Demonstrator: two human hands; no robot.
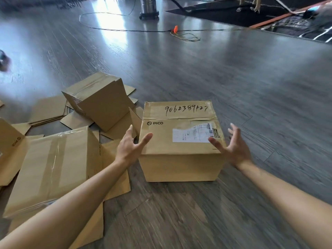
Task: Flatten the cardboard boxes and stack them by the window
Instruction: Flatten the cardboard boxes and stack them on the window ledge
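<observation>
1. A sealed cardboard box (181,139) sits upright on the wooden floor (251,105), directly in front of the person. Its top carries a PICO logo, a handwritten number and a shipping label (195,134). It keeps its full shape, so it appears to be the next one to flatten.

2. The left hand (132,146) is spread and relaxed, grasping nothing. Its thumb reaches over the box's near left top edge and its fingers extend along the left side. Whether they touch the cardboard cannot be told.

3. The right hand (231,144) is likewise released, fingers splayed, just beside the box's right top corner, the thumb lying over the label's edge. The two hands bracket the box from opposite sides, a pose that suits lifting or turning it to reach the taped seams.

4. To the left, flattened cardboard sheets (48,169) lie loosely overlapped on the floor, one showing strips of clear tape. They look dropped where they were collapsed rather than stacked, so the stacking step seems undone.

5. Behind them a half-collapsed box (100,103) leans tilted on further flat pieces, its flaps open.

6. Farther back, a cable (125,30) with an orange connector (175,29) runs across the floor, near a metal cylinder on a wheeled base (149,8). No window is in view, though bright light reflects off the floor at upper left.
</observation>
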